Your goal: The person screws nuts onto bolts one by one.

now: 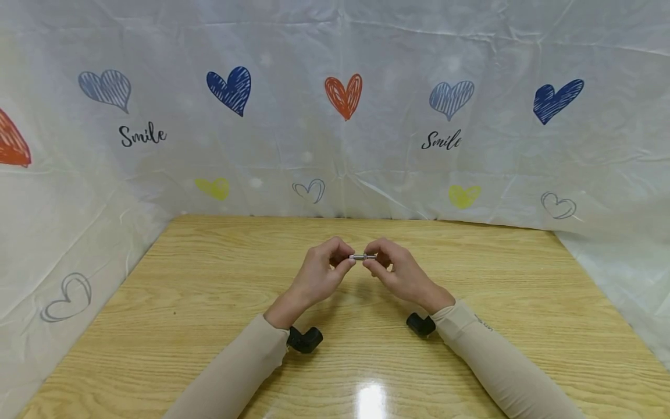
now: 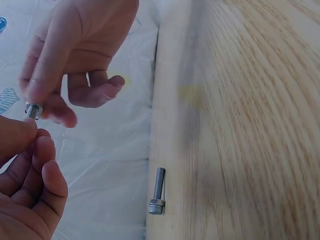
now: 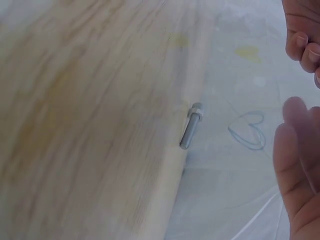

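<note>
A small metal bolt with a nut on it is held level above the table, between both hands. My left hand pinches its left end between thumb and index finger. From the other side, my right hand has thumb and forefinger at the nut. Up close in the left wrist view, threads show between the left thumb and the nut. A second bolt, a nut close to its head, lies near the table's far edge. The right wrist view shows this lying bolt too, but not the held one.
The wood-grain table ends at a white cloth printed with hearts and "Smile". Black wrist mounts stick out beneath both forearms. Beige sleeves cover the arms.
</note>
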A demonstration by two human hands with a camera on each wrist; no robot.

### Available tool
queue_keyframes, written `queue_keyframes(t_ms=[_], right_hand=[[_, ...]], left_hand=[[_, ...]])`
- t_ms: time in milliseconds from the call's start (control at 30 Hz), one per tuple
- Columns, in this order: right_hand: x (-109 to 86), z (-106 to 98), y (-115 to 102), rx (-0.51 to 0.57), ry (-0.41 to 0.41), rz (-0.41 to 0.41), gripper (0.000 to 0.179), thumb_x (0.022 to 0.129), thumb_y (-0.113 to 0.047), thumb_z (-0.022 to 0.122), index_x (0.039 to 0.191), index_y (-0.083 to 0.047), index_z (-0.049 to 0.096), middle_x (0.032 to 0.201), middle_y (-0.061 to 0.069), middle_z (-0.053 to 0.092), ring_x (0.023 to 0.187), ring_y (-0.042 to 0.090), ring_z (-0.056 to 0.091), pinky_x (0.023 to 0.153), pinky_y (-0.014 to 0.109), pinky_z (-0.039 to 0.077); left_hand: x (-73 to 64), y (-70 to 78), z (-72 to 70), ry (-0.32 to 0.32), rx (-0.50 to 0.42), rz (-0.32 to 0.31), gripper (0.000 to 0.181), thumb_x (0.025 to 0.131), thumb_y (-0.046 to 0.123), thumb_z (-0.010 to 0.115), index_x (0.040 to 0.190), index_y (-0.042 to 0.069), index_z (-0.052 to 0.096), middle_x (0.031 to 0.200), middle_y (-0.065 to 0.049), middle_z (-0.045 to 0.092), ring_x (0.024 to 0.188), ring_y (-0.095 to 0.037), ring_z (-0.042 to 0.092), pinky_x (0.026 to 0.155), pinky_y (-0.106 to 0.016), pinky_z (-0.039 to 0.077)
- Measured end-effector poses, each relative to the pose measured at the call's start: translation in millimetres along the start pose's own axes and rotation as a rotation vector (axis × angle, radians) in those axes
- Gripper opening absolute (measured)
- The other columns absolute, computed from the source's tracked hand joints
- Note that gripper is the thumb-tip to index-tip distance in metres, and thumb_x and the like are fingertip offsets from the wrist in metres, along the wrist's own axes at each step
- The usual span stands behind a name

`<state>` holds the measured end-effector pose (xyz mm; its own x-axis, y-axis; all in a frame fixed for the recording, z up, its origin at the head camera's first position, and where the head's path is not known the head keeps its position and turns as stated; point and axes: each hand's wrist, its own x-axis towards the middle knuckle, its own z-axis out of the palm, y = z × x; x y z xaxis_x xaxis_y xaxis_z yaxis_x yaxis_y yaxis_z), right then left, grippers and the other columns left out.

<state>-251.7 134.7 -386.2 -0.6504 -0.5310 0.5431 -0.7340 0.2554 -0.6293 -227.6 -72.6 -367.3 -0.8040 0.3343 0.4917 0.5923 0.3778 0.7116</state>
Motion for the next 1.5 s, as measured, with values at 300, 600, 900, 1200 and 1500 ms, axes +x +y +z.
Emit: queue_keyframes(t_ms=[300,600,900,1200,1500], right_hand=[[-0.8,-1.0,0.4,-0.044,-0.005,0.033,0.007,0.098,-0.018,0.055,0.104,-0.016,0.059,0.087,-0.004,0.058,0.065,0.007,0.055,0.058,0.032,0.049],[0.2,-0.3,-0.2,-0.014,-0.008,-0.008,0.014,0.095,-0.013,0.060,0.109,-0.013,0.057,0.090,-0.003,0.060,0.065,0.015,0.059,0.059,0.028,0.048],[0.6,-0.8,2.3,-0.072,-0.013,0.007,0.009,0.100,-0.017,0.053,0.099,-0.017,0.061,0.082,-0.003,0.056,0.065,0.008,0.053,0.060,0.028,0.047],[-0.7,1.0,0.9,-0.027,0.005,0.002,0.023,0.093,-0.014,0.064,0.114,-0.014,0.055,0.097,-0.001,0.061,0.067,0.009,0.056,0.060,0.027,0.048],[-0.4,1.4,3.5,-0.055,-0.003,-0.021,0.008,0.099,-0.013,0.053,0.102,-0.016,0.060,0.082,-0.005,0.055,0.064,0.007,0.054,0.057,0.027,0.047]], left_hand=[[-0.3,0.2,0.1,-0.002,-0.001,-0.001,0.006,0.091,0.003,0.063,0.094,0.008,0.062,0.083,0.001,0.063,0.064,-0.010,0.055,0.058,-0.027,0.048],[0.1,-0.4,0.3,0.004,0.004,0.004,0.007,0.091,0.003,0.063,0.094,0.009,0.062,0.082,0.003,0.063,0.064,-0.010,0.055,0.056,-0.027,0.047],[0.0,-0.5,1.2,0.001,0.005,0.012,0.006,0.091,0.003,0.064,0.094,0.008,0.061,0.081,0.001,0.062,0.063,-0.010,0.054,0.056,-0.029,0.048],[-0.1,-0.7,0.4,0.009,0.008,0.006,0.007,0.091,0.002,0.063,0.094,0.008,0.062,0.083,0.002,0.063,0.066,-0.010,0.057,0.058,-0.028,0.049],[-0.5,-0.3,1.0,0.001,0.014,-0.002,0.007,0.091,0.003,0.064,0.093,0.009,0.061,0.082,0.003,0.063,0.063,-0.010,0.055,0.057,-0.027,0.048]])
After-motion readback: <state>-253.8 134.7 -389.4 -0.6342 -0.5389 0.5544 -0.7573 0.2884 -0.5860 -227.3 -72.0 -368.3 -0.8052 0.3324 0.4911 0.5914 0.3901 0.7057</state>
